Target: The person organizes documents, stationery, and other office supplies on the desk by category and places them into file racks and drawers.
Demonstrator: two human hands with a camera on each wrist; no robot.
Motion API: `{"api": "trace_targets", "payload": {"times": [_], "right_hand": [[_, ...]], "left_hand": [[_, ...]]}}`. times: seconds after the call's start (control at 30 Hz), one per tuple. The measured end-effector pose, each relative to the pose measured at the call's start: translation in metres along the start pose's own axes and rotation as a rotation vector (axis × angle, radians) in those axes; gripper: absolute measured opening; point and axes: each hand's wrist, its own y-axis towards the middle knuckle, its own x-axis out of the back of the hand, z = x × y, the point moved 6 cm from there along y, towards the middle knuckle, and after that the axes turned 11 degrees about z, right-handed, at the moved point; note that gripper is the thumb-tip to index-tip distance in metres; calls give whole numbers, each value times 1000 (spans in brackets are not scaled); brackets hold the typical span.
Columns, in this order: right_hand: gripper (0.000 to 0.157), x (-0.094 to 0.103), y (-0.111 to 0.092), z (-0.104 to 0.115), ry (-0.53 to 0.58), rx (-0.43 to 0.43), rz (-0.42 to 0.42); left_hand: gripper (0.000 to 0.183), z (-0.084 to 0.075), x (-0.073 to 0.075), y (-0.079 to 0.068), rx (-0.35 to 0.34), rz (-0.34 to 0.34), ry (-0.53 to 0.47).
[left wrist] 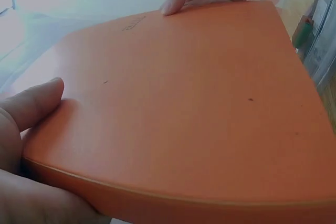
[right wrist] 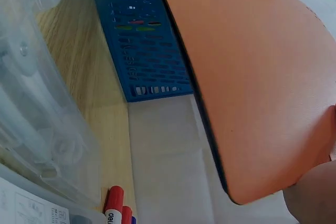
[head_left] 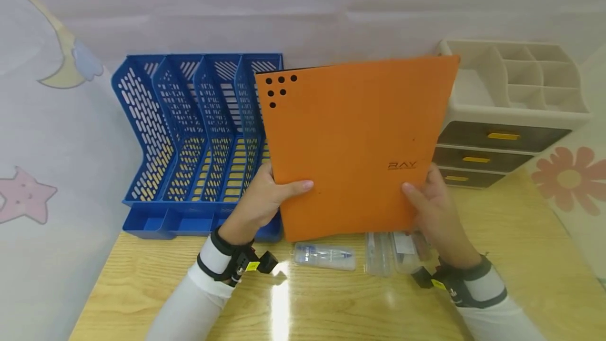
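Observation:
Both hands hold up an orange folder (head_left: 350, 136) marked RAY, with several black holes in its upper left corner. My left hand (head_left: 265, 193) grips its left edge, thumb on the front cover and the other fingers hidden behind. On the opposite edge my right hand (head_left: 433, 207) grips it the same way. The left wrist view shows the folder's thick lower spine (left wrist: 157, 195) and the left thumb (left wrist: 42, 103) pressed on the cover. Behind the folder, partly covered by it, stands a blue file rack (head_left: 199, 136) with several upright slots.
A cream drawer organizer (head_left: 516, 112) with yellow handles stands at the right against the wall. In front of the folder lie a clear pencil case (head_left: 324, 257) and clear plastic boxes (head_left: 379, 259). Red markers (right wrist: 114, 203) show beside the boxes in the right wrist view.

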Motion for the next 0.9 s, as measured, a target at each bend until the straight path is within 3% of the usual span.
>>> {"api": "trace_targets", "payload": {"times": [0.2, 0.5, 0.67, 0.9], "right_hand": [[38, -3, 2, -5, -113, -51, 54], [31, -7, 4, -12, -156, -61, 88], [42, -5, 3, -10, -232, -8, 134], [45, 8, 0, -13, -195, 107, 253]], "left_hand": [[39, 0, 6, -4, -29, 12, 14], [33, -11, 12, -12, -102, 14, 48], [40, -25, 20, -21, -167, 23, 100], [53, -51, 38, -42, -276, -10, 173]]}}
